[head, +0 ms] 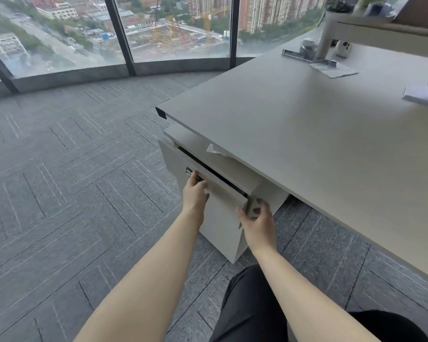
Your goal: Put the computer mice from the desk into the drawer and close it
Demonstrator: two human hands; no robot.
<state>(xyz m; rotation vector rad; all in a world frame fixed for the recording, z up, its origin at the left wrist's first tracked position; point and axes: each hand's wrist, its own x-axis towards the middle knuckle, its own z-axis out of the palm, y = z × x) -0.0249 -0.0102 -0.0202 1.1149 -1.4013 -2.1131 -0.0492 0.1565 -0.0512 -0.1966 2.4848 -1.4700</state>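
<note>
The top drawer (223, 187) of a pale grey pedestal cabinet (223, 230) under the desk (294, 124) stands slightly ajar, showing a thin dark gap along its top edge. My left hand (195, 193) has its fingers on the metal handle (190, 173) on the drawer front. My right hand (256, 223) grips the drawer's right front corner. No computer mouse shows on the desk, and the inside of the drawer is hidden.
A crumpled white paper (214, 149) lies on the cabinet top under the desk edge. At the desk's far end stand a white monitor riser (331, 33), a small white figure (342, 48) and papers (334, 69). Grey carpet (72, 169) and tall windows (178, 28) lie to the left.
</note>
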